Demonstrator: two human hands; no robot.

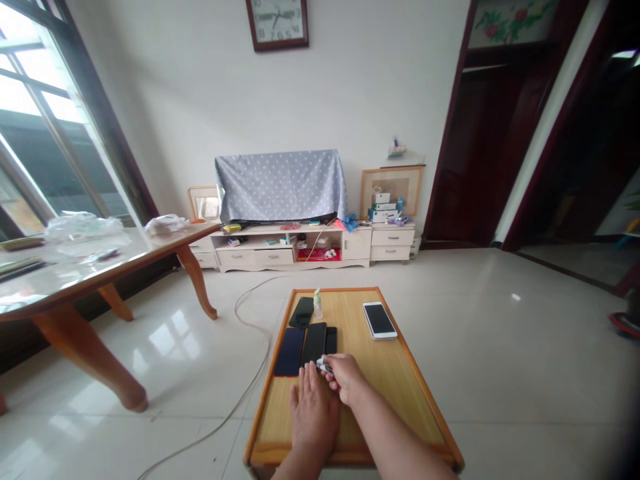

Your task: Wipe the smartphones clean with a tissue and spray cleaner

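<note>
Right fingers [336,371] hide small white object [321,365] | left hand [313,413] flat on wooden tray [424,380]

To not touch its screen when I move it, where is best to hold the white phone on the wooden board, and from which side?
Take the white phone by its two long edges, coming from above on the right. It lies flat, screen up, with bare wooden board beside it, and nothing touches those edges.

White object [321,365] partly behind fingers [334,365]
</note>
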